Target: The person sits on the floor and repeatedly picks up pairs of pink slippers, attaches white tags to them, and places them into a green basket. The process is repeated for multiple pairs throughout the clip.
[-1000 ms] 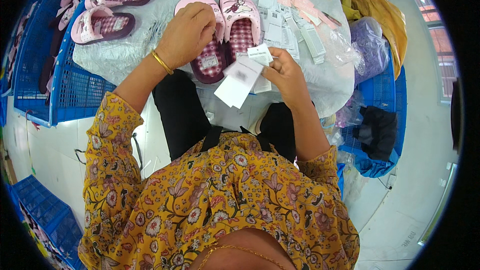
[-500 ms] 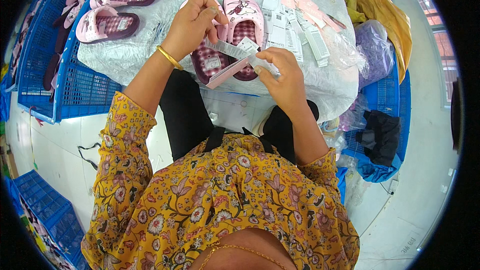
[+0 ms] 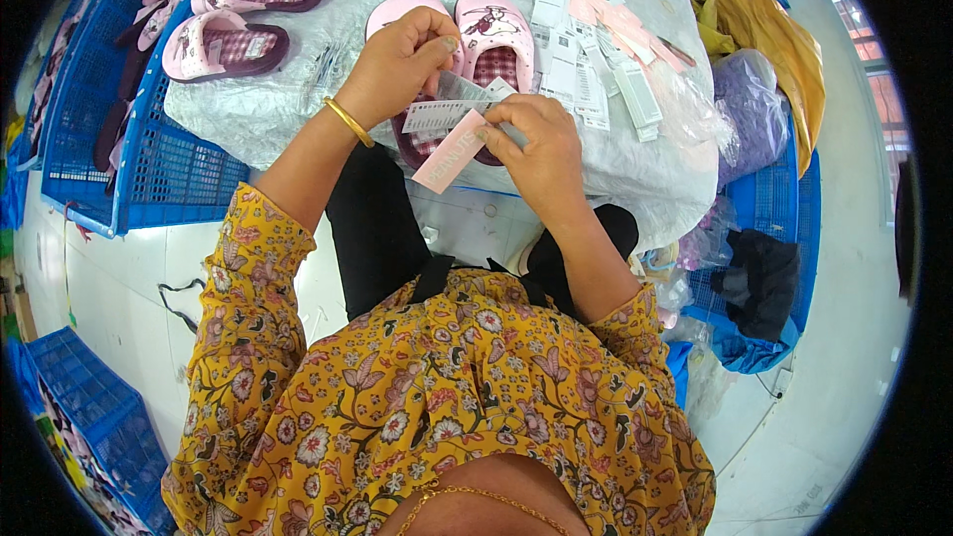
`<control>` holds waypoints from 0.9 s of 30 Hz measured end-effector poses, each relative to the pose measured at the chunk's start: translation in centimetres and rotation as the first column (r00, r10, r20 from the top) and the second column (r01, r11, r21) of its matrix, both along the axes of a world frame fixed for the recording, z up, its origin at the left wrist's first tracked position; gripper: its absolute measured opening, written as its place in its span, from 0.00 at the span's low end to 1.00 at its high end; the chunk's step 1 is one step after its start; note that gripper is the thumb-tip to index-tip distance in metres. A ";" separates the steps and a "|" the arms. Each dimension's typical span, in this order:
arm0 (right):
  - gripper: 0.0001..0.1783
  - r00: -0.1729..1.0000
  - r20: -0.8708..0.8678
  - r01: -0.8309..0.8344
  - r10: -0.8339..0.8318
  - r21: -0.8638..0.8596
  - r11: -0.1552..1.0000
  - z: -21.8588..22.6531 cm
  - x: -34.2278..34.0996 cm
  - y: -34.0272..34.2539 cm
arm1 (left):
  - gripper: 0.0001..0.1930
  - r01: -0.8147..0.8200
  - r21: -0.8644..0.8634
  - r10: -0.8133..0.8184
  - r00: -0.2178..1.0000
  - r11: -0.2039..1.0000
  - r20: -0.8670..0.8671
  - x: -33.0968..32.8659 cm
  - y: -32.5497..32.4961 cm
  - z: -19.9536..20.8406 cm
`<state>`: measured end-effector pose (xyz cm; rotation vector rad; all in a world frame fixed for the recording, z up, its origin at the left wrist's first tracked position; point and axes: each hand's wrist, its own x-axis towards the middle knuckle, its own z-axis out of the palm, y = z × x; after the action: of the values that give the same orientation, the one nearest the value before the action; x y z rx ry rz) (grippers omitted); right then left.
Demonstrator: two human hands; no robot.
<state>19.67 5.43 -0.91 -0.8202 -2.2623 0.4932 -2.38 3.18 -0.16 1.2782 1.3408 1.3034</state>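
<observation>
Your right hand (image 3: 537,142) has thumb and fingers clamped on a pink paper hang tag (image 3: 447,161), a white printed tag (image 3: 437,118) just to its far side, above the near ends of 2 pink slippers (image 3: 494,28) on the plastic-covered table (image 3: 283,109). Your left hand (image 3: 405,62) curls its fingers over the left slipper (image 3: 395,5); whether they grip anything, I cannot tell. Loose white labels (image 3: 562,71) lie to the right.

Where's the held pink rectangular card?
Head view, upper centre: the pink card is in the right hand, its upper end beside a white printed paper tag.
</observation>
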 end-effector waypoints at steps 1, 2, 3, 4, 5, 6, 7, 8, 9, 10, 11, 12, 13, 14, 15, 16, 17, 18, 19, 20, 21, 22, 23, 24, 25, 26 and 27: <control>0.07 1.000 -0.004 0.003 -0.003 0.006 1.000 -0.1 -0.1 0.0 | 0.06 0.001 0.013 -0.001 1.000 1.000 -0.007 0.1 -0.1 0.0; 0.06 1.000 -0.008 0.005 -0.005 0.013 1.000 -0.3 -0.2 0.0 | 0.06 0.003 0.026 -0.002 1.000 1.000 -0.014 0.2 -0.1 -0.1; 0.06 1.000 -0.013 0.008 -0.008 0.019 1.000 -0.4 -0.3 0.1 | 0.06 0.005 0.039 -0.004 1.000 0.999 -0.020 0.3 -0.2 -0.2; 0.05 1.000 -0.012 0.012 -0.012 0.047 0.999 -0.6 -0.3 0.1 | 0.05 0.017 0.041 -0.016 1.000 0.999 -0.016 0.2 -0.2 -0.1; 0.05 1.000 -0.011 0.016 -0.015 0.075 0.997 -0.7 -0.4 0.1 | 0.06 0.028 0.027 -0.027 0.999 0.999 -0.036 0.1 -0.2 -0.1; 0.05 1.000 -0.010 0.019 -0.019 0.103 0.994 -0.7 -0.4 0.1 | 0.06 0.040 0.013 -0.039 0.998 0.999 -0.056 -0.1 -0.3 0.0; 0.06 0.999 -0.029 0.039 -0.035 0.164 0.986 -0.6 -0.4 0.1 | 0.06 0.051 -0.001 -0.051 0.996 0.999 -0.076 -0.3 -0.3 0.2; 0.06 0.998 -0.049 0.058 -0.048 0.225 0.973 -0.5 -0.4 0.1 | 0.06 0.078 0.011 -0.076 0.990 0.997 -0.122 -0.6 -0.4 0.5; 0.07 0.996 -0.070 0.078 -0.060 0.285 0.955 -0.3 -0.4 0.3 | 0.06 0.106 0.022 -0.100 0.981 0.994 -0.169 -0.9 -0.5 1.0; 0.07 0.995 -0.083 0.085 -0.062 0.320 0.943 0.1 -0.4 0.5 | 0.06 0.134 0.031 -0.124 0.969 0.991 -0.215 -1.2 -0.5 1.3; 0.08 0.993 -0.096 0.094 -0.064 0.357 0.930 0.6 -0.3 0.8 | 0.06 0.163 0.020 -0.155 0.963 0.986 -0.221 -1.4 -0.4 1.6; 0.08 0.992 -0.109 0.103 -0.065 0.392 0.914 0.9 -0.3 1.0 | 0.07 0.193 0.008 -0.186 0.956 0.981 -0.226 -1.5 -0.3 1.9; 0.08 0.992 -0.119 0.081 -0.037 0.392 0.917 1.2 -0.4 1.3 | 0.07 0.223 -0.003 -0.218 0.948 0.975 -0.231 -1.7 -0.2 2.0; 0.09 0.992 -0.128 0.060 -0.010 0.393 0.918 1.4 -0.6 1.6 | 0.08 0.239 0.014 -0.231 0.952 0.971 -0.203 -1.7 0.1 1.8; 0.09 0.990 -0.137 0.038 0.018 0.394 0.918 1.6 -0.8 1.9 | 0.08 0.240 0.014 -0.233 0.954 0.971 -0.191 -1.7 0.3 1.8; 0.09 0.989 -0.142 0.015 0.039 0.362 0.932 1.7 -0.8 2.2 | 0.08 0.241 0.013 -0.235 0.955 0.970 -0.179 -1.5 0.4 1.8; 0.08 0.987 -0.147 -0.011 0.063 0.328 0.945 1.7 -1.0 2.4 | 0.08 0.241 0.012 -0.236 0.958 0.971 -0.166 -1.4 0.6 1.9; 0.08 0.985 -0.153 -0.038 0.086 0.294 0.955 1.7 -1.1 2.6 | 0.08 0.235 0.056 -0.223 0.960 0.970 -0.168 -1.3 0.8 1.8; 0.08 0.986 -0.138 -0.055 0.097 0.279 0.959 1.8 -1.2 2.8 | 0.08 0.218 0.040 -0.211 0.968 0.975 -0.139 -1.4 1.0 1.8; 0.08 0.986 -0.124 -0.072 0.108 0.261 0.963 2.0 -1.2 2.9 | 0.08 0.202 0.020 -0.199 0.974 0.979 -0.110 -1.4 1.2 1.8; 0.08 0.987 -0.111 -0.089 0.118 0.243 0.966 2.1 -1.2 2.9 | 0.08 0.187 0.000 -0.186 0.979 0.982 -0.081 -1.4 1.3 1.7; 0.08 0.987 -0.115 -0.084 0.110 0.209 0.974 2.0 -1.2 3.0 | 0.08 0.189 0.053 -0.187 0.981 0.981 -0.048 -1.3 1.6 1.2; 0.08 0.988 -0.118 -0.077 0.098 0.175 0.982 1.8 -1.1 3.1 | 0.08 0.206 0.050 -0.205 0.978 0.977 -0.031 -1.3 1.7 0.9; 0.08 0.989 -0.120 -0.069 0.087 0.140 0.988 1.7 -1.1 3.1 | 0.08 0.223 0.048 -0.223 0.975 0.974 -0.013 -1.3 1.8 0.8; 0.08 0.988 -0.133 -0.068 0.081 0.102 0.992 1.6 -1.1 3.1 | 0.08 0.240 0.046 -0.240 0.971 0.970 0.005 -1.2 1.9 0.7; 0.07 0.986 -0.147 -0.066 0.075 0.062 0.996 1.5 -1.1 3.0 | 0.08 0.262 0.036 -0.263 0.964 0.964 0.034 -1.2 1.8 0.9; 0.07 0.985 -0.160 -0.065 0.068 0.022 0.998 1.4 -1.0 2.9 | 0.08 0.285 0.026 -0.286 0.956 0.958 0.064 -1.2 1.7 1.2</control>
<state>18.62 8.36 0.54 -0.6736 -2.1469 0.5511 -3.63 4.91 1.03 1.3701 1.0547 1.1465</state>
